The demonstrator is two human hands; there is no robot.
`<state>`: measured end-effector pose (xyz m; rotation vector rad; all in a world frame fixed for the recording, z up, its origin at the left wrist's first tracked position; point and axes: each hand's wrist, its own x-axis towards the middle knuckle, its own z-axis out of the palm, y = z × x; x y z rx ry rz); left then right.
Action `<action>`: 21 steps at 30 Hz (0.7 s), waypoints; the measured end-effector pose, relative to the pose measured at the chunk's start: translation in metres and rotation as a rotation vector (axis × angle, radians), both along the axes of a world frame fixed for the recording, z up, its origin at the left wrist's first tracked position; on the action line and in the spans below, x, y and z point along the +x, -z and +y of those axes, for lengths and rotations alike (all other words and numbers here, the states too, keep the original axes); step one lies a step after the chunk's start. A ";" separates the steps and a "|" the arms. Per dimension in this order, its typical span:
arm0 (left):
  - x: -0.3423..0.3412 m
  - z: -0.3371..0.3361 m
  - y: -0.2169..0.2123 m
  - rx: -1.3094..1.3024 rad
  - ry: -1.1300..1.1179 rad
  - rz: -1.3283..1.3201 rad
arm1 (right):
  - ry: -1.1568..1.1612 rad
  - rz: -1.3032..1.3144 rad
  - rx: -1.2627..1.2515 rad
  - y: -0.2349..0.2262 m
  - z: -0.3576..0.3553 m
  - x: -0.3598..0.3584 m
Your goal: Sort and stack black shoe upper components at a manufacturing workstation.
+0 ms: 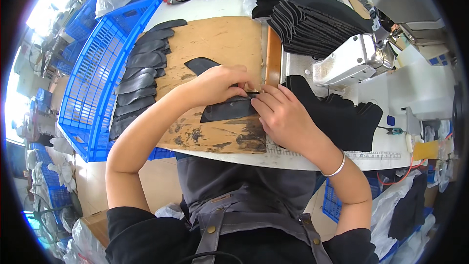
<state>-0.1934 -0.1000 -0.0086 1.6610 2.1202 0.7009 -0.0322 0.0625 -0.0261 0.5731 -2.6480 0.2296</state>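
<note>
Fingers of the left hand (pixel 225 82) and right hand (pixel 279 110) meet at one end of a black piece (pixel 225 111), whose long axis runs from them toward just below nine o'clock; the left hand arches over its upper edge, while the right hand sits off its end, toward four o'clock. Left thumb and fingertips are drawn nearly together, apparently pinching a dark edge; the right fingers curl in close, their undersides hidden, so I cannot tell whether they clasp anything. The piece looks smooth, faintly glossy and leather-like, flat on a scuffed, dark-stained tan board (pixel 220 34). A second piece (pixel 199 64), rounded and tapering, lies at ten o'clock; overlapping curved strips (pixel 145 59) line the board's nine-o'clock edge; matt layered panels (pixel 312 27) pile up at one o'clock.
</note>
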 end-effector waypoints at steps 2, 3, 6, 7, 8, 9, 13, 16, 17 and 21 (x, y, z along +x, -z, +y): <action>-0.001 -0.007 0.005 0.055 0.020 0.026 | -0.003 0.018 -0.017 0.001 -0.002 -0.002; 0.001 -0.010 0.005 0.161 0.016 0.023 | 0.005 0.016 -0.020 -0.001 -0.002 -0.001; -0.001 -0.025 -0.007 0.267 -0.050 -0.043 | 0.016 -0.008 -0.024 -0.005 -0.001 0.000; -0.004 -0.035 -0.011 0.268 -0.109 -0.106 | 0.020 -0.027 -0.024 -0.004 -0.001 0.000; -0.005 -0.052 -0.013 0.230 -0.277 -0.362 | 0.021 -0.025 -0.028 -0.004 0.000 0.000; -0.011 -0.071 -0.015 0.305 -0.309 -0.569 | 0.016 -0.012 -0.008 -0.003 0.000 -0.001; -0.031 -0.150 -0.021 0.509 -0.567 -0.336 | -0.001 -0.042 0.031 -0.003 -0.001 -0.005; -0.029 -0.181 -0.043 0.695 -0.596 -0.370 | -0.011 -0.195 -0.021 -0.006 0.001 -0.011; -0.025 -0.185 -0.055 0.711 -0.555 -0.353 | -0.012 -0.193 -0.021 -0.009 -0.002 -0.013; 0.004 -0.161 -0.085 0.684 -0.359 -0.344 | 0.099 -0.158 -0.114 -0.019 -0.007 -0.022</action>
